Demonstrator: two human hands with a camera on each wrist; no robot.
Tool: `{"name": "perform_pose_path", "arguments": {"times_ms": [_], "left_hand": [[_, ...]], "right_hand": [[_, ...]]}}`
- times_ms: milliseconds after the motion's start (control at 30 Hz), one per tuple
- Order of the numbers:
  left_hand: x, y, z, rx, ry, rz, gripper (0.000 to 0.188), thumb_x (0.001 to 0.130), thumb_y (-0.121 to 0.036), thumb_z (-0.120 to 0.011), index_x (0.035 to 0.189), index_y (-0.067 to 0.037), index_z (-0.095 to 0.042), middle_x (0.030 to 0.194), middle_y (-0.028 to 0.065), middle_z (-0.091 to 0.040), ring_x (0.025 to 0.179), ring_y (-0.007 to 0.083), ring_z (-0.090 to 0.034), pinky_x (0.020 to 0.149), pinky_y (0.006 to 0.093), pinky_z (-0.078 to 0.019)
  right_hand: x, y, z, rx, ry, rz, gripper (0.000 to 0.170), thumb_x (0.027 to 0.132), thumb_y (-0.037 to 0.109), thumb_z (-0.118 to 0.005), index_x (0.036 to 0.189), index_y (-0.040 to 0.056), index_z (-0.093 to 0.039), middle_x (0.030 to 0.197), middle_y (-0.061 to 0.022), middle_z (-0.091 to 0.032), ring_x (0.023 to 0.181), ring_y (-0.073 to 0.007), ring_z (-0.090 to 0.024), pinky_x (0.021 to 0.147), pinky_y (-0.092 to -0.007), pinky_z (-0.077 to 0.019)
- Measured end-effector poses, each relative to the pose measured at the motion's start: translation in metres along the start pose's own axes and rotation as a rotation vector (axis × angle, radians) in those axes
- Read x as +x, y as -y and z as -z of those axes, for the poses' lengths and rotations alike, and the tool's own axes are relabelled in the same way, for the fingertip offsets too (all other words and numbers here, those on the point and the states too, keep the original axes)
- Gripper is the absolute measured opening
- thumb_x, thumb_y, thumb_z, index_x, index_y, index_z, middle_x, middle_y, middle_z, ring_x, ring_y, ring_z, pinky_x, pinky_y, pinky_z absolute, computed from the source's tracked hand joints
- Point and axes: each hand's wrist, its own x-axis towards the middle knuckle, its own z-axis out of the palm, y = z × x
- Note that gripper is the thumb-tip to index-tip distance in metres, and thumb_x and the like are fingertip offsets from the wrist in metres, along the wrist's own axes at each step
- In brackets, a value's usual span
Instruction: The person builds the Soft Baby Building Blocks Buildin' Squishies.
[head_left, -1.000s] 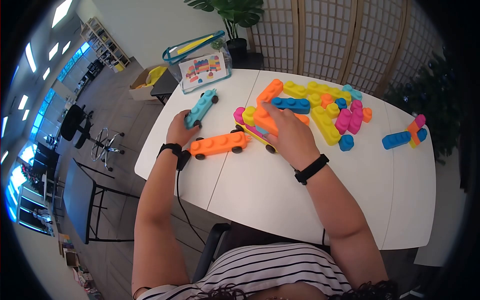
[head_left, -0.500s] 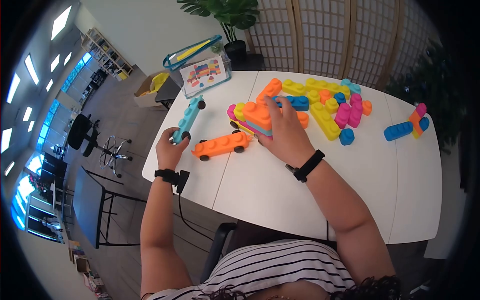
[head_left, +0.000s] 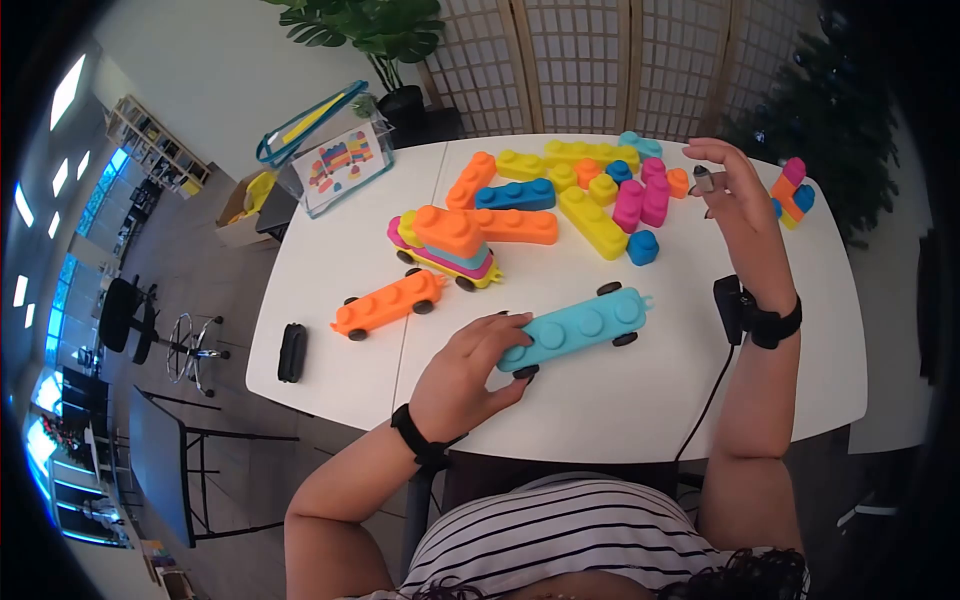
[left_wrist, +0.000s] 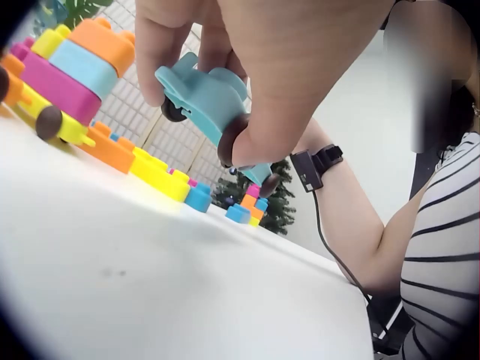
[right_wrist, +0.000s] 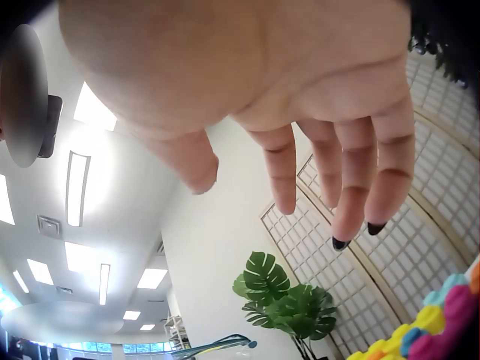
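Gripping the light blue wheeled base [head_left: 585,328] by its left end, the left hand [head_left: 465,372] has its fingers bent over the top and its thumb along the near side, close to a dark wheel; the base slants across the near middle of the white table [head_left: 570,415], and the left wrist view shows it raised above the surface. The right hand [head_left: 738,205] is in the air toward the right of the table, its thumb and fingers spread apart and only slightly bent, with nothing in its grasp. Left of the held base lies an orange wheeled base [head_left: 390,303], its right end just beside a stacked vehicle [head_left: 450,240] with magenta, light blue, yellow and orange pieces on a yellow wheeled base; whether those two touch, I cannot tell. Behind them are a long blue block [head_left: 515,194], a long orange block [head_left: 520,227] and a long yellow block [head_left: 592,222], with magenta blocks [head_left: 628,206] and a small blue block [head_left: 643,247] farther right. A clear bag [head_left: 318,205] with a picture card [head_left: 338,162] stands at the far left, and a black object [head_left: 292,353] lies near the left edge
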Motion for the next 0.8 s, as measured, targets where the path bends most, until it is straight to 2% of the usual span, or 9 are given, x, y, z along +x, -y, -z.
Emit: {"name": "perform_pose_path", "arguments": {"times_ms": [67, 267, 367, 433, 467, 533, 567, 667, 800], "left_hand": [[0.016, 0.004, -0.016, -0.067, 0.064, 0.012, 0.052, 0.079, -0.006, -0.090, 0.125, -0.009, -0.066, 0.142, 0.0117, -0.072, 0.124, 0.0343, -0.070, 0.104, 0.0421, -0.0596], [0.063, 0.023, -0.040, -0.235, 0.368, 0.046, 0.052, 0.081, -0.009, -0.089, 0.127, -0.014, -0.065, 0.144, 0.0100, -0.070, 0.124, 0.0352, -0.069, 0.107, 0.0438, -0.0562], [0.075, 0.037, -0.046, -0.271, 0.496, -0.002, 0.051, 0.081, -0.008, -0.089, 0.125, -0.013, -0.065, 0.143, 0.0096, -0.070, 0.125, 0.0357, -0.068, 0.108, 0.0436, -0.0553], [0.079, 0.051, -0.051, -0.399, 0.549, -0.044, 0.063, 0.078, -0.009, -0.091, 0.134, -0.013, -0.063, 0.148, 0.0103, -0.067, 0.136, 0.0355, -0.063, 0.117, 0.0448, -0.0494], [0.081, 0.056, -0.051, -0.402, 0.543, -0.044, 0.063, 0.078, -0.009, -0.091, 0.134, -0.013, -0.063, 0.148, 0.0103, -0.067, 0.136, 0.0355, -0.063, 0.117, 0.0448, -0.0494], [0.076, 0.065, -0.048, -0.480, 0.368, -0.077, 0.081, 0.076, -0.012, -0.093, 0.148, -0.011, -0.056, 0.156, 0.0113, -0.060, 0.147, 0.0327, -0.055, 0.126, 0.0463, -0.0398], [0.072, 0.074, -0.047, -0.502, 0.350, 0.010, 0.094, 0.076, -0.014, -0.094, 0.158, -0.009, -0.048, 0.162, 0.0116, -0.053, 0.154, 0.0305, -0.048, 0.132, 0.0461, -0.0316], [0.067, 0.099, -0.050, -0.752, 0.190, 0.166, 0.095, 0.077, -0.015, -0.093, 0.159, -0.007, -0.046, 0.159, 0.0110, -0.054, 0.154, 0.0281, -0.049, 0.131, 0.0454, -0.0335], [0.064, 0.105, -0.033, -0.681, 0.165, 0.192, 0.097, 0.076, -0.016, -0.094, 0.159, -0.006, -0.045, 0.157, 0.0112, -0.056, 0.151, 0.0268, -0.053, 0.132, 0.0453, -0.0344]], "right_hand": [[-0.004, -0.001, 0.006, -0.021, -0.011, -0.053, 0.033, 0.106, 0.018, -0.065, 0.137, 0.0072, -0.066, 0.141, -0.0069, -0.062, 0.106, -0.0150, -0.064, 0.092, -0.0301, -0.0536], [-0.003, 0.007, -0.002, -0.139, 0.111, 0.056, 0.032, 0.104, 0.024, -0.072, 0.130, 0.0059, -0.068, 0.138, -0.0090, -0.064, 0.104, -0.0175, -0.066, 0.089, -0.0312, -0.0546], [-0.004, 0.001, -0.016, -0.145, 0.228, 0.112, 0.036, 0.100, 0.026, -0.078, 0.127, 0.0044, -0.069, 0.133, -0.0130, -0.065, 0.110, -0.0275, -0.068, 0.095, -0.0365, -0.0570], [-0.002, -0.001, -0.028, -0.216, 0.278, 0.166, 0.037, 0.099, 0.025, -0.079, 0.129, 0.0047, -0.069, 0.133, -0.0130, -0.066, 0.113, -0.0295, -0.068, 0.097, -0.0385, -0.0567], [0.000, 0.001, -0.034, -0.286, 0.343, 0.226, 0.039, 0.098, 0.025, -0.079, 0.130, 0.0051, -0.069, 0.132, -0.0130, -0.067, 0.117, -0.0315, -0.068, 0.100, -0.0404, -0.0564], [0.017, 0.006, -0.056, -0.369, 0.470, 0.222, 0.043, 0.097, 0.024, -0.080, 0.134, 0.0064, -0.069, 0.132, -0.0134, -0.068, 0.122, -0.0333, -0.068, 0.103, -0.0434, -0.0555], [0.026, -0.004, -0.074, -0.409, 0.579, 0.269, 0.043, 0.097, 0.024, -0.080, 0.135, 0.0072, -0.070, 0.132, -0.0140, -0.068, 0.123, -0.0339, -0.068, 0.103, -0.0438, -0.0555], [0.060, -0.017, -0.125, -0.566, 0.789, 0.273, 0.051, 0.095, 0.021, -0.080, 0.141, 0.0075, -0.066, 0.136, -0.0131, -0.069, 0.127, -0.0332, -0.068, 0.105, -0.0451, -0.0568], [0.082, -0.046, -0.181, -0.773, 0.790, 0.225, 0.051, 0.092, 0.027, -0.082, 0.134, 0.0048, -0.066, 0.132, -0.0142, -0.070, 0.119, -0.0340, -0.071, 0.099, -0.0468, -0.0589]]}}
